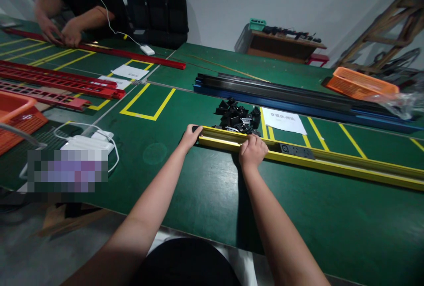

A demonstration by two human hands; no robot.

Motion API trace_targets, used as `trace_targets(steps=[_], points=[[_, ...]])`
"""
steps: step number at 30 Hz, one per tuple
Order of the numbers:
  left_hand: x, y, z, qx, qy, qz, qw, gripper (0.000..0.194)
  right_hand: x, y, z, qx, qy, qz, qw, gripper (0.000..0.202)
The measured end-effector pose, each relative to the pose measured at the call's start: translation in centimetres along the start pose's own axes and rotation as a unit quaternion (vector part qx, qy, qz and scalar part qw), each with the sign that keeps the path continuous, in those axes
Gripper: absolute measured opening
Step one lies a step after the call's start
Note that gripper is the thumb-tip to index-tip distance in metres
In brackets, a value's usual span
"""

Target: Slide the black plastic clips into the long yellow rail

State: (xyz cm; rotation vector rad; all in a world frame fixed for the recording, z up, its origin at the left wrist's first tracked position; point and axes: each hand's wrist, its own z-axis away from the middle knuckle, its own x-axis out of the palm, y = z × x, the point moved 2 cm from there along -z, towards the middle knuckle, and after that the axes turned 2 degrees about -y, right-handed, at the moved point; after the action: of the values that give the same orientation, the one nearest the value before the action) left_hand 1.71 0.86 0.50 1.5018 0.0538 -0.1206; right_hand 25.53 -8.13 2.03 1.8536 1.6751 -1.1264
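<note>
Yellow rail (311, 163), gripped by both hands (253, 153)

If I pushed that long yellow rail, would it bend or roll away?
The yellow rail is probably stiff, since it looks straight along its length. It likely wouldn't roll, because it's a straight-edged channel, not a round tube. It might slide, though: the green tabletop looks smooth and a bit shiny.

The long yellow channel rail (318, 162) lies on the flat green table (212, 193) before the heaped small black parts (236, 116), behind which lie long blue-and-black rails (288, 100).
</note>
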Motion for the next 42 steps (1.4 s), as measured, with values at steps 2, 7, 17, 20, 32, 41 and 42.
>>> trace_targets(steps=[2, 7, 17, 20, 32, 41, 42], points=[[0.1, 0.0, 0.3, 0.028, 0.046, -0.009, 0.999, 0.047, -0.1, 0.0, 0.0, 0.003, -0.005, -0.004, 1.0, 0.031], [0.7, 0.3, 2.6, 0.063, 0.142, -0.019, 0.988, 0.058, -0.3, 0.0, -0.1, 0.007, -0.019, -0.021, 1.0, 0.033], [1.3, 0.0, 4.6, 0.107, 0.13, -0.079, 0.983, 0.084, -0.3, -0.1, 0.0, 0.005, -0.014, -0.014, 1.0, 0.03], [1.2, -0.1, 4.3, 0.129, 0.116, -0.094, 0.98, 0.089, -0.3, -0.1, 0.0, 0.005, -0.013, -0.014, 1.0, 0.031], [1.1, 0.7, 4.8, 0.129, 0.097, -0.146, 0.976, 0.097, 0.2, 0.2, 0.1, -0.002, -0.016, -0.003, 1.0, 0.033], [1.3, 0.7, 4.6, 0.112, 0.018, -0.14, 0.984, 0.079, 0.1, 0.1, 0.1, -0.007, -0.017, 0.003, 1.0, 0.035], [1.2, 0.7, 4.5, 0.114, 0.011, -0.139, 0.984, 0.077, 0.0, 0.1, 0.1, -0.006, -0.017, 0.003, 1.0, 0.035]])
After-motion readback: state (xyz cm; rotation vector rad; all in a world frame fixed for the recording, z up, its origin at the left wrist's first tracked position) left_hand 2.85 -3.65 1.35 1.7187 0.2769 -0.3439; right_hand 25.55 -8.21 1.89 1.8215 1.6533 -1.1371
